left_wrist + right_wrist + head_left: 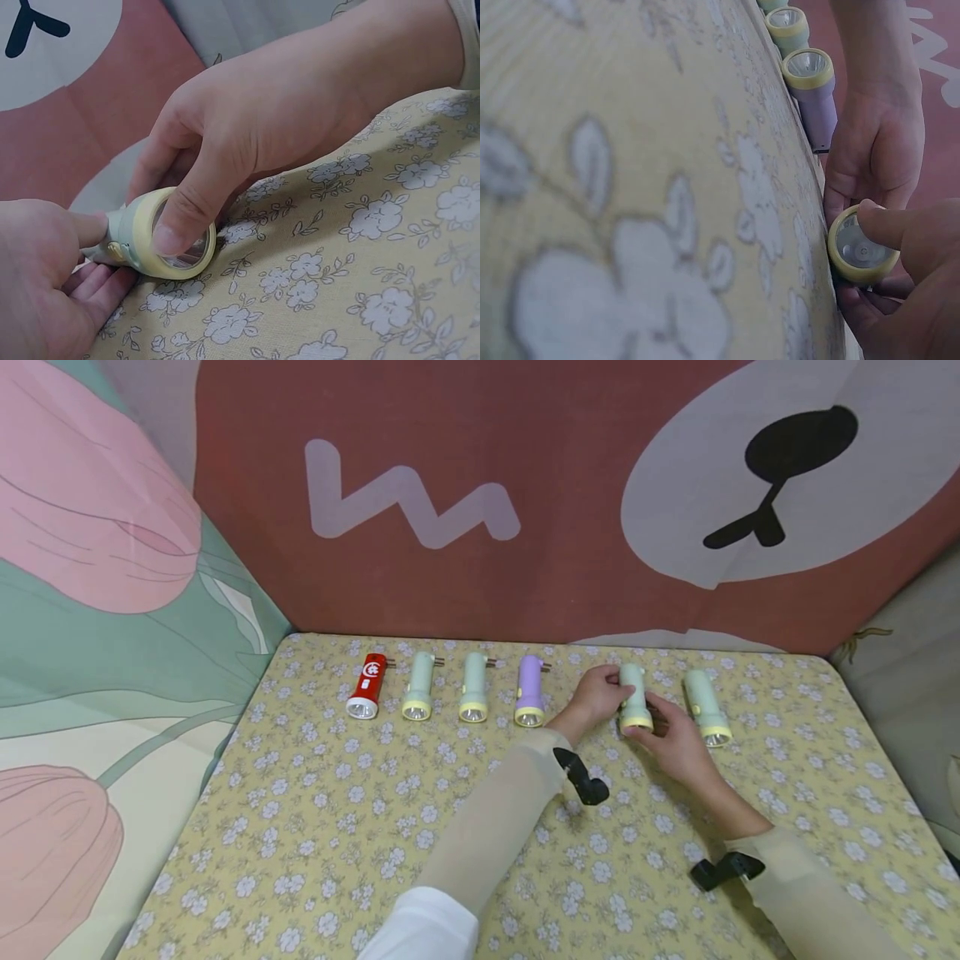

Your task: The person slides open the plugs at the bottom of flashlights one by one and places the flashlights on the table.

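A pale green flashlight (633, 689) with a yellow head lies between my two hands on the flowered cloth. My left hand (596, 696) pinches its body from the left side. On the other side, my right hand (681, 745) grips the head end, its thumb across the lens, as the flashlight's yellow rim (142, 240) shows in the left wrist view. From the right wrist, the lens (853, 247) faces the camera, partly covered by that thumb. Another pale green flashlight (707, 708) lies just right of my right hand.
To the left lie a red flashlight (367, 687), two pale green flashlights (418, 685) and a purple flashlight (529, 687), in a row with plug prongs out to the right. A printed fabric wall (450, 585) rises behind the yellow flowered cloth (337, 843).
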The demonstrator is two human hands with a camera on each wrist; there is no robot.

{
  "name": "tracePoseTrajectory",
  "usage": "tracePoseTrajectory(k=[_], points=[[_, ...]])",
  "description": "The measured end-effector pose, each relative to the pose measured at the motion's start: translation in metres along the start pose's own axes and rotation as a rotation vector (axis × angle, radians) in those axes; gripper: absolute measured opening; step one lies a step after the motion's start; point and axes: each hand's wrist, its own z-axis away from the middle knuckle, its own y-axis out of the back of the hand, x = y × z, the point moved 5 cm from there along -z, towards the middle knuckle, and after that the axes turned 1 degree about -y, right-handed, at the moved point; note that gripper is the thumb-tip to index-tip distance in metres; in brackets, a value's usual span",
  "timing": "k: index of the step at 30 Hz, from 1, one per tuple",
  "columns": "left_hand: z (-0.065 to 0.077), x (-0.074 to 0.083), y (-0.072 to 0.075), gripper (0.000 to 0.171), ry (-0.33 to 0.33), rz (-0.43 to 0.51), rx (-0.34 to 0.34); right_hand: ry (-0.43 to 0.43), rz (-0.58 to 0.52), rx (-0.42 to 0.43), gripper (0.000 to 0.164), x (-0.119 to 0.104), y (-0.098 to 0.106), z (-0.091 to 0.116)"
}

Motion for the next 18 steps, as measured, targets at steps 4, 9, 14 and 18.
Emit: tracePoseTrajectory(k=[4, 9, 14, 18], points=[[-0.0004, -0.0008, 0.0000, 0.042, 0.004, 0.020, 0.007, -0.002, 0.001, 0.010, 0.068, -0.0003, 0.0009, 0.0001], [0.0000, -0.0009, 0.0005, 0.042, 0.003, 0.017, 0.009, -0.024, 0.010, 0.011, 0.068, -0.0004, 0.0015, -0.0008], [0.0001, -0.0011, -0.0008, 0.042, 0.000, 0.023, 0.014, -0.041, 0.020, 0.018, 0.069, -0.0003, 0.0029, 0.0002], [0.0005, 0.0005, -0.0009, 0.042, -0.010, 0.034, 0.023, -0.039, 0.029, 0.031, 0.069, -0.0006, 0.0039, 0.0011]])
